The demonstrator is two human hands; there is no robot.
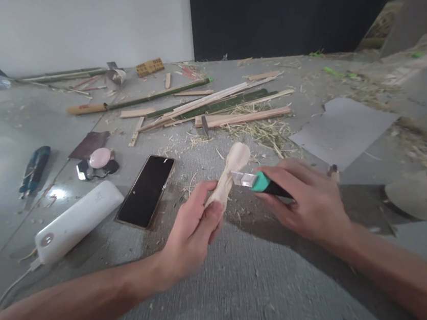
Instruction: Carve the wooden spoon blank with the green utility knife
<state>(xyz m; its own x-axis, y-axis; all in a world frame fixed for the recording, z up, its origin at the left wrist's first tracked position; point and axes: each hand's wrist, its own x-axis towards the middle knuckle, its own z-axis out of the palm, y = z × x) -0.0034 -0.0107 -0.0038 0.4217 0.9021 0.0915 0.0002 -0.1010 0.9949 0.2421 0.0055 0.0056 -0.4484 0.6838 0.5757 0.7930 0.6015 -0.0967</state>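
Note:
A pale wooden piece shaped like a spoon (238, 157) points up and away, its rounded end at the top. My left hand (194, 224) is closed around its lower, narrow part. My right hand (305, 198) grips a utility knife (261, 181) with a teal and black handle. The knife's metal blade lies against the narrow neck of the wooden piece, just below the rounded end. Both hands are above the grey floor (229, 302).
A black phone (147, 190), a white power bank (79, 221) with a cable, and pliers (35, 170) lie on the left. Wood strips (247, 117), green bamboo (160, 94) and shavings are beyond the hands. White paper (345, 129) lies right.

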